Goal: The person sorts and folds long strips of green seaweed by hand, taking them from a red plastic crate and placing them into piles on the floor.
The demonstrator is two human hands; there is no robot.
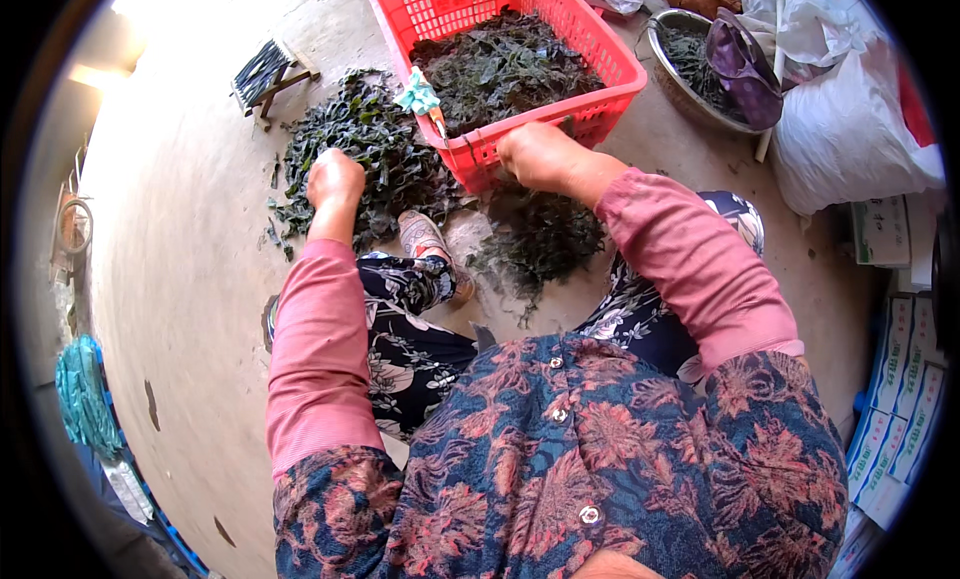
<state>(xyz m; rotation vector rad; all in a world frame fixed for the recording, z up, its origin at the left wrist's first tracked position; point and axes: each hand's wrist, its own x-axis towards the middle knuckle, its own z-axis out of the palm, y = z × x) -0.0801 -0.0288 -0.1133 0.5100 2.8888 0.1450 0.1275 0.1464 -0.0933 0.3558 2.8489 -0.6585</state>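
**Hands among dark leaves on the concrete floor**

The left hand [334,177] rests closed, fist-like, on the leaf pile [365,154] spread on the floor [180,259], beside the red basket [600,54]; the right hand [538,151] curls at the basket's near edge, above a smaller leaf heap [540,241]; whether it grips leaves I cannot tell; a metal bowl [672,84] sits beyond the basket.
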